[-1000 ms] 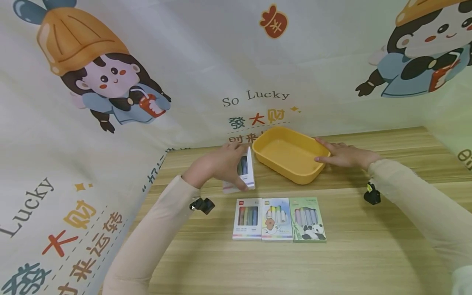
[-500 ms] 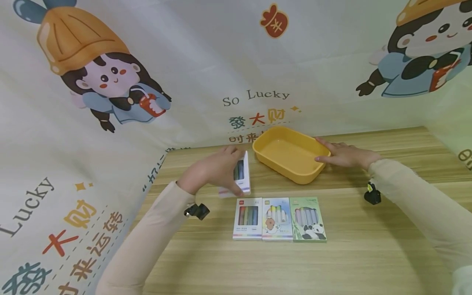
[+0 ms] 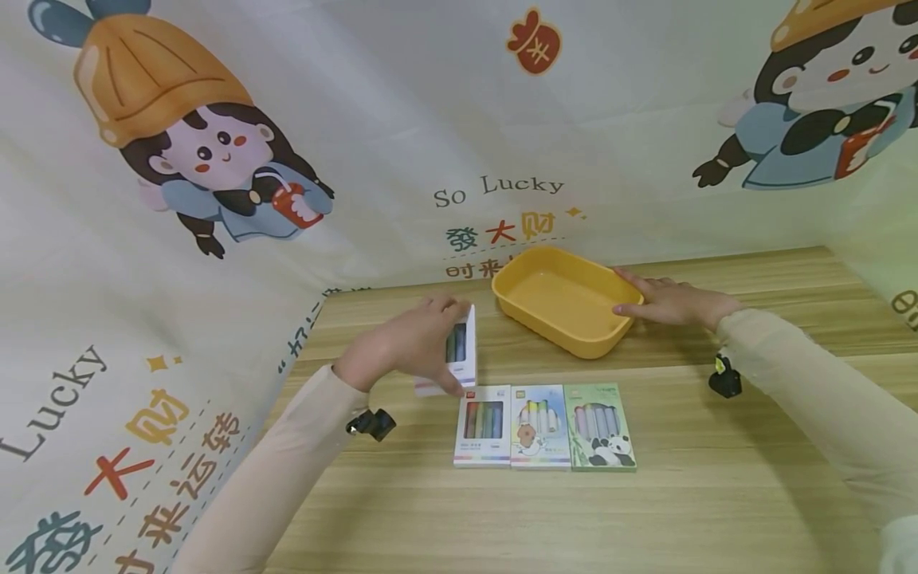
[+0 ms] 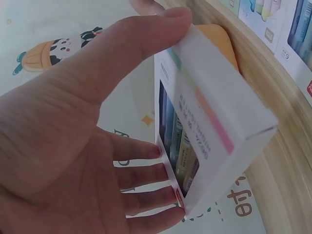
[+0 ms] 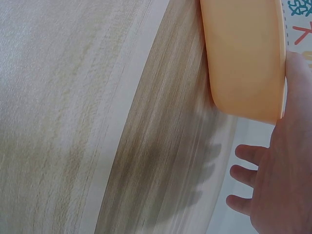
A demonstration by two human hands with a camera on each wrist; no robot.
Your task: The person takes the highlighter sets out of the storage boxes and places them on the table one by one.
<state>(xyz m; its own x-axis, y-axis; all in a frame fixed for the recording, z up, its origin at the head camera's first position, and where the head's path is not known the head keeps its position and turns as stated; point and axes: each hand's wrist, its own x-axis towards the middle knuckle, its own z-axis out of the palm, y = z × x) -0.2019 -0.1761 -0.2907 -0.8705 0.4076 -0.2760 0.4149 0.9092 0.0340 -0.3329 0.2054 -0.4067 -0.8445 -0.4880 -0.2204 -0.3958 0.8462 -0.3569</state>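
My left hand (image 3: 405, 343) holds a white box of highlighters (image 3: 463, 351), thumb on one edge and fingertips on the opposite edge. Through the window of this box (image 4: 180, 141), in the left wrist view, coloured pens show. It is left of a yellow plastic bin (image 3: 559, 301); whether it touches the table cannot be told. At the bin's right end rests my right hand (image 3: 677, 303), its thumb over the rim. In the right wrist view, several fingers (image 5: 248, 175) stretch out apart from the bin's wall.
Three pen boxes lie side by side in front: a white one (image 3: 483, 446), a pale blue one (image 3: 540, 458) and a green panda one (image 3: 602, 462). All stand on a wooden table (image 3: 545, 526). A printed cloth (image 3: 387, 143) hangs behind and to the sides.
My left hand has moved left and nearer to me with the highlighter box, towards the left end of the row. My right hand and the bin have stayed in place.
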